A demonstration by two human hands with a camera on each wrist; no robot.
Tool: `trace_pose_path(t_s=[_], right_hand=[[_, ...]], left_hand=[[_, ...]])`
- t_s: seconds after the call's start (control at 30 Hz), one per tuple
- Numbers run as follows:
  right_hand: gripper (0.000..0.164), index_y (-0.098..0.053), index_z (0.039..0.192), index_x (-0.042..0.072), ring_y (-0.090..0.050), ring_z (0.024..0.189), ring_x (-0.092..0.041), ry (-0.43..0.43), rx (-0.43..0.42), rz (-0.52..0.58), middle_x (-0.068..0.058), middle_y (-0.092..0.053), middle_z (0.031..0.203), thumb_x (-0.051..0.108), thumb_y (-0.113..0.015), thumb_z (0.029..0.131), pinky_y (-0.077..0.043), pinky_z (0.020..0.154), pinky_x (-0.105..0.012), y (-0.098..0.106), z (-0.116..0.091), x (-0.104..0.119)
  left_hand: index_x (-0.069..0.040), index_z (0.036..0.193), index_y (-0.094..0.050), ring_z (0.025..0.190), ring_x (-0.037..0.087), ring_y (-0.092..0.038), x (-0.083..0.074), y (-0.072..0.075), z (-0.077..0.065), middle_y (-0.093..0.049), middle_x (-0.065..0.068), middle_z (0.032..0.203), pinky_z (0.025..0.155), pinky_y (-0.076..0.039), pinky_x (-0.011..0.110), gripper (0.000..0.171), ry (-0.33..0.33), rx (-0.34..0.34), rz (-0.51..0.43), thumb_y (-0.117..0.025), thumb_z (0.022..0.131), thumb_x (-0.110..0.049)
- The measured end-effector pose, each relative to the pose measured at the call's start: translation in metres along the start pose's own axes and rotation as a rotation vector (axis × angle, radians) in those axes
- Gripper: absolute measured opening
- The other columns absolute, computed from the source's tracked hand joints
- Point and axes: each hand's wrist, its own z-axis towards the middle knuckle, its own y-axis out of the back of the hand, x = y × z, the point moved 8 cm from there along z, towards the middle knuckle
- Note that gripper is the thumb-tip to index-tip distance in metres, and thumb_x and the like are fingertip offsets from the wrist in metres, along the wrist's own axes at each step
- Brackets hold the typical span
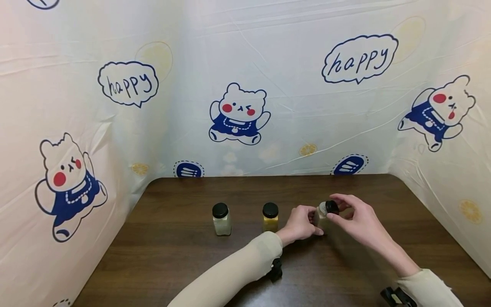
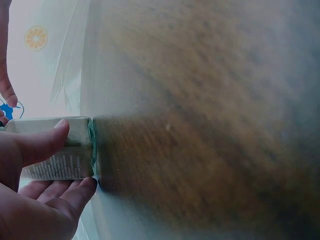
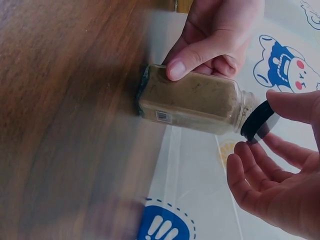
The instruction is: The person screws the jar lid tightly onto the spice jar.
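My left hand (image 1: 301, 224) grips the lower part of a square glass spice jar (image 3: 195, 102) with greyish-brown powder inside, thumb on one side and fingers on the other. The jar stands on the table, and in the left wrist view printed text shows on its side (image 2: 60, 162). My right hand (image 1: 360, 217) pinches the black lid (image 3: 259, 120) between thumb and fingers. Tilted at the jar's mouth, the lid leaves part of the glass neck and a pale top (image 1: 322, 207) showing.
Left of my hands stand two more black-capped jars, one with yellow powder (image 1: 270, 222) and one with pale greenish powder (image 1: 222, 225). The brown wooden table (image 1: 161, 264) is bordered by a white printed cloth (image 1: 184, 106) at the back and sides.
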Motion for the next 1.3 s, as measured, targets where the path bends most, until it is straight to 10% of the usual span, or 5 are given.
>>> trace_pose_path(t_s=[1.3], right_hand=[[0.038,-0.075,0.124,0.004,-0.073,0.092,-0.026,-0.035,0.073,0.0,-0.011,-0.07,0.117,0.014,-0.087,0.089,-0.058,0.072,-0.031,-0.012,0.009,-0.002]], left_hand=[[-0.013,0.111,-0.079,0.082,0.003,-0.064,-0.001,0.0,0.0,-0.072,-0.009,0.091,0.08,-0.054,0.024,0.04,-0.019,0.005,-0.009,-0.095,0.077,-0.004]])
